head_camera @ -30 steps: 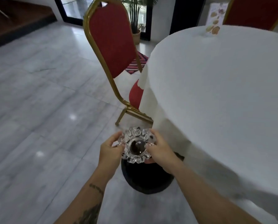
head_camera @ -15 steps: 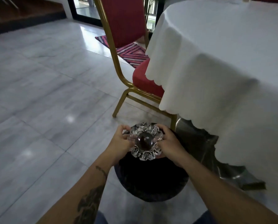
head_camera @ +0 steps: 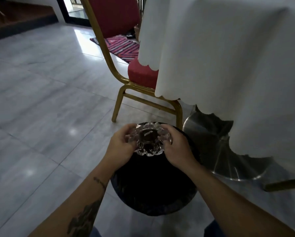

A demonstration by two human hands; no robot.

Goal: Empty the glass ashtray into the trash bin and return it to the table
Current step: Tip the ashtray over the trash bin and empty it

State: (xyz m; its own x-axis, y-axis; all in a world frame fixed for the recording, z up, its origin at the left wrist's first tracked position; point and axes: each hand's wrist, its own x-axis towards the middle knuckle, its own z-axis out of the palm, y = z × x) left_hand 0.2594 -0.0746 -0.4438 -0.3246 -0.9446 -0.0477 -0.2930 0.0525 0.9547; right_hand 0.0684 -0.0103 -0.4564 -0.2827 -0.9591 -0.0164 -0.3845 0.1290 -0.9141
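A clear cut-glass ashtray [head_camera: 147,139] with a scalloped rim is held low, right above the open mouth of a black-lined trash bin [head_camera: 153,189] on the floor. My left hand [head_camera: 120,145] grips its left rim and my right hand [head_camera: 176,147] grips its right rim. The dish tilts away from me, and something dark with a small pale scrap sits in its bowl. The table [head_camera: 229,48], draped in a white scalloped cloth, rises at the right.
A red chair with a gold frame [head_camera: 126,69] stands just behind the bin, its seat tucked under the cloth. The table's shiny metal base [head_camera: 225,151] is right of the bin. A striped rug [head_camera: 122,47] lies further back. Grey tiled floor spreads to the left.
I have crouched lower, so the table now towers at the right. Both hands carried the ashtray down over the bin and tilted it forward.
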